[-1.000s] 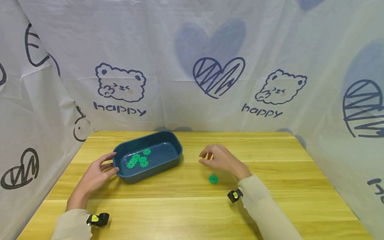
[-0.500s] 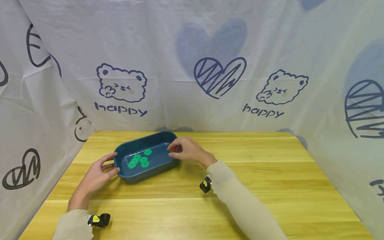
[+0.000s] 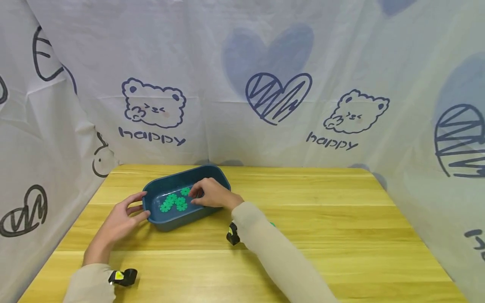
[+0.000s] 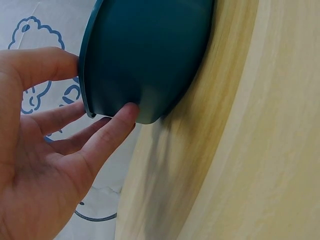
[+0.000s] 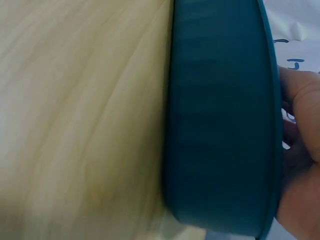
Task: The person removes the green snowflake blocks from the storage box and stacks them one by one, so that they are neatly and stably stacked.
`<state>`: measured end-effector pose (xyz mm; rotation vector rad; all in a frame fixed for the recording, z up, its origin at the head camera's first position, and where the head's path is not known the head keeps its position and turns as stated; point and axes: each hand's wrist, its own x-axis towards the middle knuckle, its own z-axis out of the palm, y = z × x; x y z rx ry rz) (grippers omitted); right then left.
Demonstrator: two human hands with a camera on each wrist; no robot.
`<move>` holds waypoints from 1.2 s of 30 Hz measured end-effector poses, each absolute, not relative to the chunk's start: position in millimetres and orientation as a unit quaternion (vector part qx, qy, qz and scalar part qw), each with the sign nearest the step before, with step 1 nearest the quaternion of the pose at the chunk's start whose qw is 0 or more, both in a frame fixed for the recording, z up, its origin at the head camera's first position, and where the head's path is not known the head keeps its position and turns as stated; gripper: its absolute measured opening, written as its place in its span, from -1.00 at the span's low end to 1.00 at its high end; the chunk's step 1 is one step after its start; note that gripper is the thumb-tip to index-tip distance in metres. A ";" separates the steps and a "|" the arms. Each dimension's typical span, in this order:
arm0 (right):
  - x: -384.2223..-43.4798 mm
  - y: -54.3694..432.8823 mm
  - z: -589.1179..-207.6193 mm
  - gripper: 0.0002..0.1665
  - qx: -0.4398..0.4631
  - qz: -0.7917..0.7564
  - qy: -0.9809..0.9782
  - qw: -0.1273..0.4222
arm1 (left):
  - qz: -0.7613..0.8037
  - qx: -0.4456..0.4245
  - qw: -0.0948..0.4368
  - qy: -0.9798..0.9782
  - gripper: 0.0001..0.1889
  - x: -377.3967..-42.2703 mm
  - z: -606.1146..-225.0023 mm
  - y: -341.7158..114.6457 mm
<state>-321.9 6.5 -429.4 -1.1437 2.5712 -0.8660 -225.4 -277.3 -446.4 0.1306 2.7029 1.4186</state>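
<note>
A dark blue-green plastic bin (image 3: pixel 185 221) stands on the table, with several small green notched discs (image 3: pixel 171 199) lying in its left half. My left hand (image 3: pixel 120 221) rests its outstretched fingers and thumb against the bin's left end; the left wrist view shows the fingertips (image 4: pixel 131 111) on the outer wall and rim. Reaching over the bin's near right side, my right hand (image 3: pixel 214 192) has its thumb and fingers bent close above the discs. I cannot tell if anything is between those fingertips. One more green disc (image 3: pixel 273 224) peeks out from behind the right sleeve.
The wooden table (image 3: pixel 341 219) extends right and forward of the bin. White cloth (image 3: pixel 212 126) with bear and heart drawings hangs behind and at both sides. Each wrist bears a small black camera (image 3: pixel 233 234).
My right hand has travelled left from above the table into the space over the bin. Its sleeve now covers most of the loose disc. The left hand and bin have stayed put.
</note>
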 end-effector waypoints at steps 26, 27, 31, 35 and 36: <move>-336.2 -34.0 -436.8 -0.66 -0.327 -0.260 0.898 0.138 | 0.475 0.049 0.038 0.878 -0.26 -225.9 -441.0 -272.7; -336.4 -35.1 -437.5 -0.66 -0.327 -0.258 0.899 0.136 | 0.477 0.048 0.039 0.877 -0.26 -225.7 -441.2 -272.8; -337.5 -39.3 -440.3 -0.66 -0.330 -0.242 0.903 0.132 | 0.475 0.046 0.039 0.878 -0.26 -225.1 -441.6 -273.4; -339.3 -41.5 -443.3 -0.64 -0.329 -0.236 0.905 0.134 | 0.476 0.045 0.042 0.877 -0.25 -224.6 -442.3 -274.0; -339.9 -41.8 -444.0 -0.64 -0.330 -0.236 0.904 0.135 | 0.476 0.044 0.042 0.877 -0.25 -224.4 -442.5 -274.3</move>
